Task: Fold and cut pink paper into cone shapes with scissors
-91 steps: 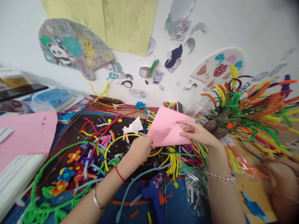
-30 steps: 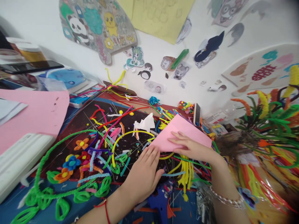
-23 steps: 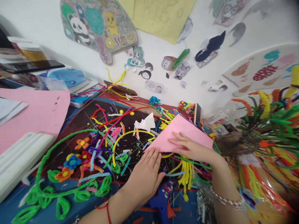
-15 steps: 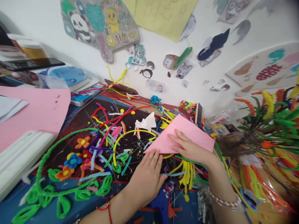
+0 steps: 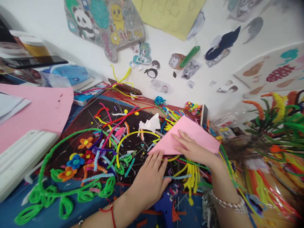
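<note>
A folded sheet of pink paper (image 5: 205, 137) lies at a slant over the pipe cleaners and the dark mat. My right hand (image 5: 192, 148) rests flat on it with the fingers stretched out. At the sheet's lower left corner, the fingertips of my left hand (image 5: 152, 177) touch the edge, its fingers extended and its thumb apart. Below the sheet hangs a bundle of yellow pipe cleaners (image 5: 191, 177). A crumpled white tissue (image 5: 151, 123) is just left of the paper. Under my left hand's thumb side, a blue tool (image 5: 163, 207) is partly hidden.
A green pipe-cleaner garland (image 5: 45, 158) with looped leaves curves around several pipe-cleaner flowers (image 5: 76, 161) on the left. Further left are a white device (image 5: 26, 161) and a large pink sheet (image 5: 47, 107). A pipe-cleaner plant (image 5: 273, 126) stands at the right, and a wall rises behind.
The view has shifted slightly, so the scene sits a little further right. Both hands keep nearly the same place on the pink paper.
</note>
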A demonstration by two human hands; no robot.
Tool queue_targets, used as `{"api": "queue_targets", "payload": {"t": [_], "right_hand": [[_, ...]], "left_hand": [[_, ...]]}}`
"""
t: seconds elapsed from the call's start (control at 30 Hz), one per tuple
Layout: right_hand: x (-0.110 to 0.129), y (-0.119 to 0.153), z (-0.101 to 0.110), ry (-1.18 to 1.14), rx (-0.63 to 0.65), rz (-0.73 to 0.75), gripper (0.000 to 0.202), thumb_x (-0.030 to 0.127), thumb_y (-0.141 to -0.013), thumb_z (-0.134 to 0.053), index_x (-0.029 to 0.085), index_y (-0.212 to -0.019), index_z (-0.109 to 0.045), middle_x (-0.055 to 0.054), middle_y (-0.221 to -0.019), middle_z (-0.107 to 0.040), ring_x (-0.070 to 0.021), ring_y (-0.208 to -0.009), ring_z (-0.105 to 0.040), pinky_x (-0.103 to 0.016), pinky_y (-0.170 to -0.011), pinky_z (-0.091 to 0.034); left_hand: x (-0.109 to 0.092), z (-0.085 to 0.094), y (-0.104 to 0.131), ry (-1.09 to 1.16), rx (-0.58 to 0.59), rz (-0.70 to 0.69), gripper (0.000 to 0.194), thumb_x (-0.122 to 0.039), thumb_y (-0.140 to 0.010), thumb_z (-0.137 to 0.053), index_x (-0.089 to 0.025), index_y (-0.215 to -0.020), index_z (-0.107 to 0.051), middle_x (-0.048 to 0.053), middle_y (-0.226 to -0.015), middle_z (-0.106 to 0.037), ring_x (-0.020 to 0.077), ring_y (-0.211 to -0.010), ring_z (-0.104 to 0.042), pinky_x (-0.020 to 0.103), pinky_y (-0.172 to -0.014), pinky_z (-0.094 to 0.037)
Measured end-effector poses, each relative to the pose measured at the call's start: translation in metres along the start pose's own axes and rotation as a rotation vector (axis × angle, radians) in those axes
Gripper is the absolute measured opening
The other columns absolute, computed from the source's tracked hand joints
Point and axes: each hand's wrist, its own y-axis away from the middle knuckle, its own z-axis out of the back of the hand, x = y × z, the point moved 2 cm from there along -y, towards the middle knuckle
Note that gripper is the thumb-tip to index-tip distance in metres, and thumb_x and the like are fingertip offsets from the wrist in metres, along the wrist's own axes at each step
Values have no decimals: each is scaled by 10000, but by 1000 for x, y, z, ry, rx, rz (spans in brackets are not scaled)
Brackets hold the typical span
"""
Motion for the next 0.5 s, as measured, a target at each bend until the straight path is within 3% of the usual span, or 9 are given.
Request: {"api": "queue_targets", "payload": {"t": [0.37,0.5], "right_hand": [[0,-1,1,-4,-5,-21,614,556,-960,-402,337,-1521,-286,-122,-1628,-92,-386,-1478,-56,-688,-1122,-166],[-1,-2,2,-7,-19,-18,613,579,-947,-418,362,-1509,-307,-111,-1629,-108,-376,-1479,-60,-686,-1122,-158]], "left_hand": [[4,3,-2,21,19,-20,532,-441,-1002,-342,-118,-1402,-478,187,-1525,-387,318,-1426,-324,501,-1158,-316],[4,6,-2,27,-28,6,507,-422,-996,-367,-126,-1390,-484,196,-1514,-409,331,-1420,-345,520,-1134,-341]]}}
